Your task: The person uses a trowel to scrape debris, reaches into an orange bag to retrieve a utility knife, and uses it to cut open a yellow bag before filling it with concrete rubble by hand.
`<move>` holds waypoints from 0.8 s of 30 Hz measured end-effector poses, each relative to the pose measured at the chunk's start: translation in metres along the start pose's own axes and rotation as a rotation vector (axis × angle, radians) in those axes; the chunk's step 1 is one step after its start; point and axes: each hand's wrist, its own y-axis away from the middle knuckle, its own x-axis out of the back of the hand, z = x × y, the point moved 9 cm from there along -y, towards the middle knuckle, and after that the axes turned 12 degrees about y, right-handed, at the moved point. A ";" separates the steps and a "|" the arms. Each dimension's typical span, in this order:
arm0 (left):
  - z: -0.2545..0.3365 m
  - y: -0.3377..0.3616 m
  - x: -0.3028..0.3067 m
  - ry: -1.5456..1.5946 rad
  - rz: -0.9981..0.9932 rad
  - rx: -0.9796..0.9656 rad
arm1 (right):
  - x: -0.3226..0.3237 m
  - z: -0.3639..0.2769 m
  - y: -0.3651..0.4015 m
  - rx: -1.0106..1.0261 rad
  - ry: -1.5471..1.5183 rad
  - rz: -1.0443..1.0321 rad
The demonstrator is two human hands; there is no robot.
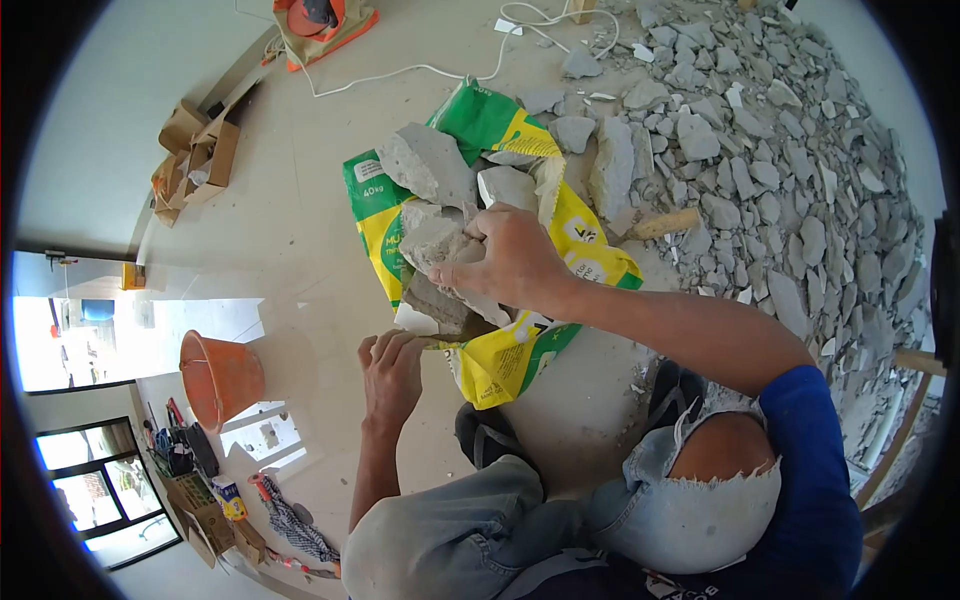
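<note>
A green and yellow 40 kg bag [483, 384] lies open on the floor in front of my knees, filled with grey rubble chunks. My right hand [515, 262] is closed around a rough concrete chunk [436, 243] over the bag's opening. Another large chunk [428, 165] leans at the bag's far edge, and a smaller piece [507, 187] sits just beyond my right hand. At the near left corner, my left hand [392, 372] pinches the rim of the bag with bent fingers.
A big heap of broken concrete [740, 170] spreads across the right side. A wooden handle [667, 224] sticks out of its near edge. On the left stand an orange bucket [222, 380] and cardboard boxes [205, 160]. A white cable [420, 68] runs along the floor at the back.
</note>
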 end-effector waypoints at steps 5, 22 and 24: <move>-0.001 -0.015 0.015 0.127 -0.033 -0.136 | 0.001 -0.005 0.000 -0.012 0.148 -0.043; 0.009 -0.055 0.041 0.130 0.096 -0.151 | 0.006 -0.027 0.039 0.264 0.426 0.074; -0.004 -0.033 0.037 0.169 0.121 -0.069 | 0.000 -0.020 0.046 0.268 0.359 0.054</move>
